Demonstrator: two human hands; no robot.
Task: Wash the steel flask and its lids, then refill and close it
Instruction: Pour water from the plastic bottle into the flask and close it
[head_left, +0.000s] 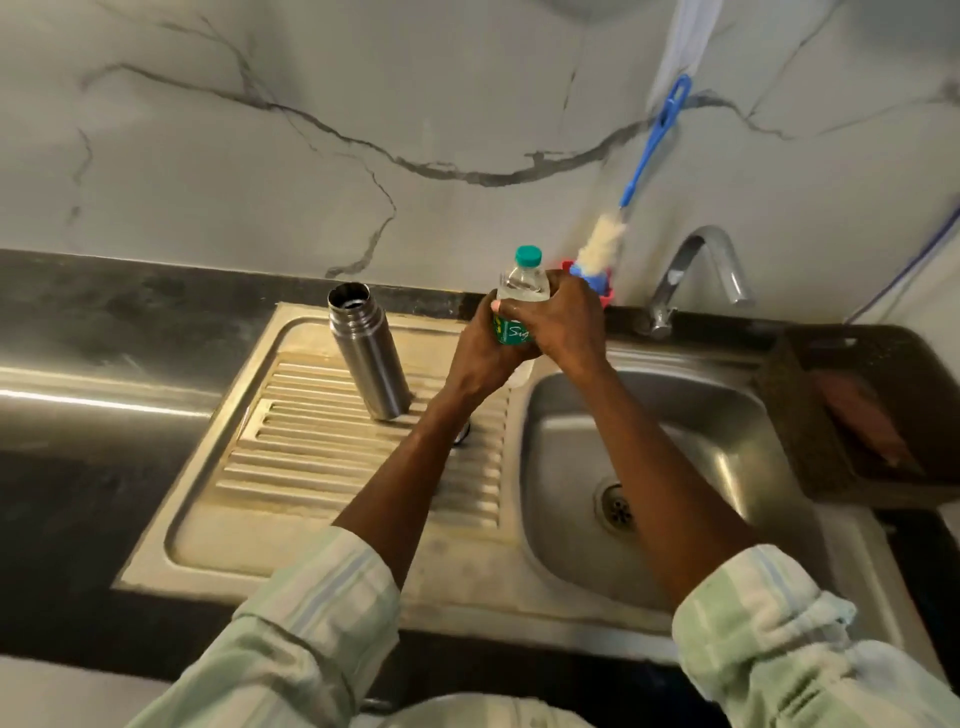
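The steel flask (367, 351) stands upright and uncapped on the ribbed drainboard (322, 457), left of my hands. Both hands hold a clear plastic water bottle (522, 283) with a green cap and a green label, above the ridge between drainboard and sink basin. My left hand (485, 345) wraps the bottle's lower part from the left. My right hand (566, 319) grips its middle from the right. A small dark round thing (462, 434), possibly a lid, peeks out under my left forearm on the drainboard.
The sink basin (649, 447) with its drain lies at the right, below a steel tap (698, 270). A blue-handled bottle brush (636, 182) leans on the marble wall in a red holder. A dark basket (852, 410) sits at the far right. Black countertop (93, 322) extends left.
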